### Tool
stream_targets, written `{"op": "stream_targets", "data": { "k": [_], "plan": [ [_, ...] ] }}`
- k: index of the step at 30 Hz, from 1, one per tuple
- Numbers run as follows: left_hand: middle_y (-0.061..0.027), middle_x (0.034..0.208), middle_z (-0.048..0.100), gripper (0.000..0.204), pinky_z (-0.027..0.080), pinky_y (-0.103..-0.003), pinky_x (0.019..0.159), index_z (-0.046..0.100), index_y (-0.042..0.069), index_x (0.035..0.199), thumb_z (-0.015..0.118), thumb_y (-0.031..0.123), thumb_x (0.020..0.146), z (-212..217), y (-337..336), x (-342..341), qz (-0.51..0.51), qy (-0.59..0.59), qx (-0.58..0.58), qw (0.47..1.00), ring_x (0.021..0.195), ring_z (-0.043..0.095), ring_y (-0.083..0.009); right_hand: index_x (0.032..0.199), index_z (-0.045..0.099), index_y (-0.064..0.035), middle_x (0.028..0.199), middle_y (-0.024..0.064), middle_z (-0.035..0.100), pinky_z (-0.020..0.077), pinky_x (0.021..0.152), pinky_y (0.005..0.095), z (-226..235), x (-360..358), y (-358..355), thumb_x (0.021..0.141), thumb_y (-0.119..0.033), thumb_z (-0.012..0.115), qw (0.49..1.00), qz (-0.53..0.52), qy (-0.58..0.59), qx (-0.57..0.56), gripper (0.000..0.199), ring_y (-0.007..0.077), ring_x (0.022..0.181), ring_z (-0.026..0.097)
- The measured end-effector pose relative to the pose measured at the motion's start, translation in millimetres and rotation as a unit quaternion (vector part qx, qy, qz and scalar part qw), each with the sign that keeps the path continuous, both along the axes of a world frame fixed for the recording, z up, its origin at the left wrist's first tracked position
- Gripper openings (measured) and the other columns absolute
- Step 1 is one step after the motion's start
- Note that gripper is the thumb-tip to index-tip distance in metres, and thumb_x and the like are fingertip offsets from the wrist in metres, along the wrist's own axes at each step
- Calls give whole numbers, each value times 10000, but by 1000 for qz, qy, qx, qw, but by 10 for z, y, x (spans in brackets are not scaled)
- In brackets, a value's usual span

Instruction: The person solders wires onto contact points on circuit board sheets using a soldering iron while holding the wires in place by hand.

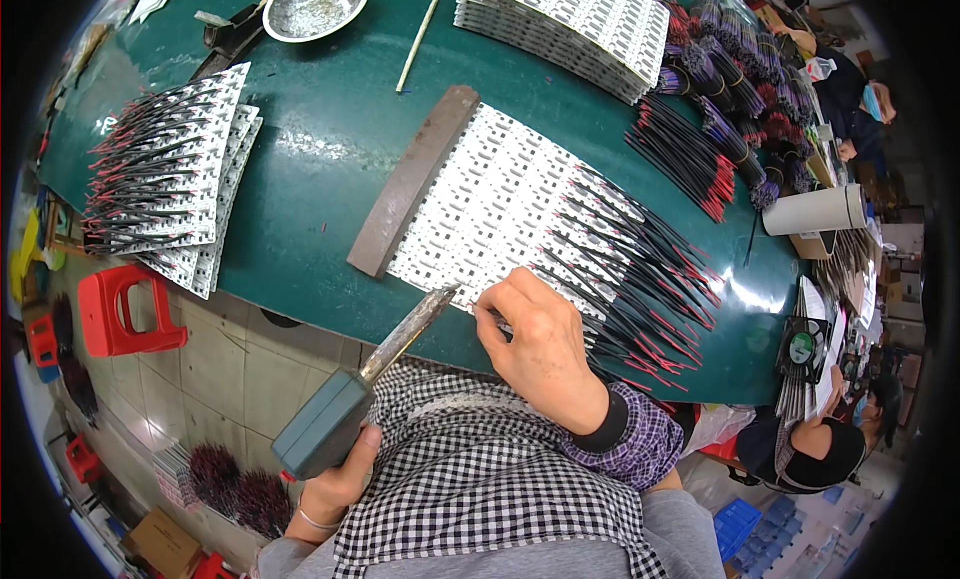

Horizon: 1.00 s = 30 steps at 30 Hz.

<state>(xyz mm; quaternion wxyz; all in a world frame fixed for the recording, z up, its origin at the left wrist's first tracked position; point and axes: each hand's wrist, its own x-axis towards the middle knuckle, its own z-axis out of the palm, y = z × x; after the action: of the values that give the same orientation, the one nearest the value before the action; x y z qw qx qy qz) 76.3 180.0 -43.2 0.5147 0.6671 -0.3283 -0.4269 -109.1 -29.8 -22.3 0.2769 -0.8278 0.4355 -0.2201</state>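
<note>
My left hand (345,474) is closed around the grip of a soldering gun (325,424) with a dark green-grey body and a long metal barrel. Its tip points up and right, right by the near edge of a white circuit board panel (490,199). Over that same edge, my right hand (548,354) has its thumb and fingers pinched together; whatever is between them is hidden. Black wires with red ends (640,269) fan out over the panel's right part and past it. A brown bar (415,179) lies along the panel's left edge.
Wired panels (180,169) are stacked at the left. At the back stand a metal bowl (316,7), a thin stick (422,34) and a pile of panels (570,29). Wire bundles (720,69) fill the far right. A red stool (130,314) stands left; people sit at the right.
</note>
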Motion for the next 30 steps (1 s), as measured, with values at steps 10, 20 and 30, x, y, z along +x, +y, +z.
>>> {"op": "stream_targets", "data": {
  "k": [10,20,30],
  "plan": [
    [-127,1036,675,377,419,-246,488,600,-81,1208,674,-83,838,113,-252,-31,31,12,-42,999,569,529,-91,841,639,-6,795,111,600,480,565,381,9,-130,-9,834,-9,690,992,-23,-70,103,51,276,621,606],
    [-163,1121,651,490,439,-247,469,520,-46,1289,658,-115,824,22,-297,-27,42,7,-81,996,559,526,-108,877,666,-3,782,97,608,477,574,327,-43,-190,-50,847,-13,697,986,-10,-96,135,45,213,642,609],
    [-198,1179,624,543,382,-228,450,455,-36,1353,639,-48,843,-62,-709,77,118,38,-61,990,561,479,-99,1061,669,-2,987,130,640,547,731,370,519,-944,-272,873,-54,663,983,173,8,66,195,287,895,648]
  ]
}}
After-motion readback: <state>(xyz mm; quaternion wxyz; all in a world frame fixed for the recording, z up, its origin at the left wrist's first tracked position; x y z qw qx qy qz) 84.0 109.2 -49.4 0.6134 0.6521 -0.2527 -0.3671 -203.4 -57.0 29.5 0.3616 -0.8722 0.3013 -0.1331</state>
